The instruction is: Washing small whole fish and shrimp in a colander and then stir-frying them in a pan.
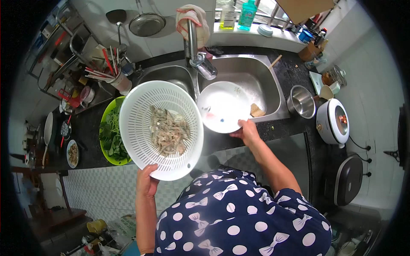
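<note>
My left hand (148, 180) grips the near rim of a white plastic colander (134, 118). A heap of greyish-pink pieces that look like raw shrimp (169, 131) lies on the slotted bottom. With my right hand (246, 132) I hold a white plate (224, 107) by its near right rim, thumb on top. The plate has small printed marks and overlaps the near part of the right sink basin (243, 72). Colander and plate are side by side, their rims close together; whether they touch I cannot tell. A chrome faucet (205, 68) reaches over the sink just beyond the plate.
Partly behind the colander sits a green basin (117, 160) of leafy greens (112, 137). A small bowl of food (73, 153) stands farther left. Inside the right basin lies a sponge (257, 110). Rightward are a steel bowl (301, 101) and a white electric cooker (328, 123).
</note>
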A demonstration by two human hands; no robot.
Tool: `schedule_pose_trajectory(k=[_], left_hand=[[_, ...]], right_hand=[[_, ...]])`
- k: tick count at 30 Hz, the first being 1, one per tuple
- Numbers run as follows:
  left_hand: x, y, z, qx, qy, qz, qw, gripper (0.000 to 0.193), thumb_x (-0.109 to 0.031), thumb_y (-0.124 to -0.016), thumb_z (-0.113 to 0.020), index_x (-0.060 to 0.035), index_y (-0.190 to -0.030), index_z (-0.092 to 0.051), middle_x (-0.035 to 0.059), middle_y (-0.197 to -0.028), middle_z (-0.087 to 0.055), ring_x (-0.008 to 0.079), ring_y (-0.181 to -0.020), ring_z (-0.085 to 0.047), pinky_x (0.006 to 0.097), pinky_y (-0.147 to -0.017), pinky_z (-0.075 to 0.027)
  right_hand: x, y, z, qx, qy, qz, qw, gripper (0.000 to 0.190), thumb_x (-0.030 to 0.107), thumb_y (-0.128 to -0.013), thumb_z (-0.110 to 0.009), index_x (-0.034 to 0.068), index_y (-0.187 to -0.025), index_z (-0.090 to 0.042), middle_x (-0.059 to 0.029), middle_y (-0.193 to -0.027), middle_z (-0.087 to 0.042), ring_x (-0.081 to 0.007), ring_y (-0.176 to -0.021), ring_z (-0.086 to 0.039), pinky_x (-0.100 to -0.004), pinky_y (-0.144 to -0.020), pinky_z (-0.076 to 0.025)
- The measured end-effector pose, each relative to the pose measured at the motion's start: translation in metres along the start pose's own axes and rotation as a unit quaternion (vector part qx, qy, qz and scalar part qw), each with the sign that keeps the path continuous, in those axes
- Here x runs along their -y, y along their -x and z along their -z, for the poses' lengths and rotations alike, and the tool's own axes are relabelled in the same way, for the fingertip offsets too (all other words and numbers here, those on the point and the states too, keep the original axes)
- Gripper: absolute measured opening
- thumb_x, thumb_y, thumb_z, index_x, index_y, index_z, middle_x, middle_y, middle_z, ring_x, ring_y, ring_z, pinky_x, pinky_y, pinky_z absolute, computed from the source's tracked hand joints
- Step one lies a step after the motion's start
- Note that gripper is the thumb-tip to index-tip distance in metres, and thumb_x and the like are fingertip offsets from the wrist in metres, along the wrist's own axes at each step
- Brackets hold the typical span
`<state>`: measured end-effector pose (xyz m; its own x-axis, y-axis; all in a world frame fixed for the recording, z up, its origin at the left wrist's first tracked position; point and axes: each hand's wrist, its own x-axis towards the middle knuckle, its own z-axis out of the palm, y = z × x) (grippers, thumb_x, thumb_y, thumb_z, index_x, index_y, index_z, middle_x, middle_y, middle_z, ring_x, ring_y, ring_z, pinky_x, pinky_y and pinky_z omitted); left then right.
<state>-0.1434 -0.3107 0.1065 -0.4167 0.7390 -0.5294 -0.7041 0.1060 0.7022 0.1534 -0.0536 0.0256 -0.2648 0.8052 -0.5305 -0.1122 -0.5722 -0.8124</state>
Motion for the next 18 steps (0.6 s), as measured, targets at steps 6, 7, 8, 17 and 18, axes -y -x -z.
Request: schedule_pose_trajectory(k=[6,7,8,17,18], left_hand=[[-0.018,0.009,0.005,-0.067,0.027,-0.038,0.997,0.047,0.003,-0.075,-0.060,0.0056,-0.121,-0.051,0.0148,-0.113,-0.062,0.0263,-0.100,-0.064,0.0377,-0.085,-0.055],[-0.017,0.007,0.004,-0.072,0.040,-0.049,0.995,0.046,0.003,-0.075,-0.061,0.0054,-0.121,-0.051,0.0150,-0.113,-0.062,0.0261,-0.099,-0.064,0.0374,-0.084,-0.055],[-0.020,0.008,0.000,-0.073,0.038,-0.056,0.995,0.046,0.000,-0.077,-0.061,0.0056,-0.121,-0.051,0.0156,-0.113,-0.063,0.0266,-0.099,-0.064,0.0381,-0.085,-0.055],[-0.060,0.010,-0.012,-0.125,0.032,-0.090,0.987,0.047,-0.009,-0.080,-0.061,0.0033,-0.124,-0.050,0.0152,-0.111,-0.064,0.0243,-0.092,-0.067,0.0382,-0.078,-0.057],[-0.064,0.007,-0.011,-0.131,0.026,-0.100,0.986,0.047,-0.009,-0.080,-0.061,0.0032,-0.124,-0.050,0.0153,-0.111,-0.064,0.0238,-0.092,-0.067,0.0381,-0.078,-0.057]], right_hand=[[-0.039,-0.007,-0.015,0.107,0.060,-0.039,0.992,0.035,0.012,-0.087,-0.046,-0.007,-0.116,-0.049,-0.0172,-0.096,-0.064,-0.0267,-0.075,-0.067,-0.0366,-0.058,-0.060],[-0.040,-0.010,-0.015,0.125,0.080,-0.046,0.988,0.035,0.013,-0.087,-0.045,-0.007,-0.117,-0.049,-0.0168,-0.095,-0.064,-0.0262,-0.074,-0.068,-0.0354,-0.057,-0.061],[-0.042,-0.010,-0.016,0.131,0.071,-0.059,0.987,0.035,0.013,-0.088,-0.045,-0.007,-0.117,-0.049,-0.0172,-0.095,-0.064,-0.0263,-0.074,-0.067,-0.0352,-0.056,-0.060],[-0.038,-0.013,-0.034,0.170,0.074,-0.106,0.977,0.038,0.013,-0.089,-0.043,-0.006,-0.121,-0.044,-0.0198,-0.102,-0.061,-0.0281,-0.077,-0.067,-0.0353,-0.056,-0.059],[-0.036,-0.014,-0.037,0.180,0.069,-0.101,0.976,0.038,0.013,-0.089,-0.043,-0.006,-0.122,-0.043,-0.0196,-0.101,-0.061,-0.0281,-0.077,-0.067,-0.0353,-0.057,-0.059]])
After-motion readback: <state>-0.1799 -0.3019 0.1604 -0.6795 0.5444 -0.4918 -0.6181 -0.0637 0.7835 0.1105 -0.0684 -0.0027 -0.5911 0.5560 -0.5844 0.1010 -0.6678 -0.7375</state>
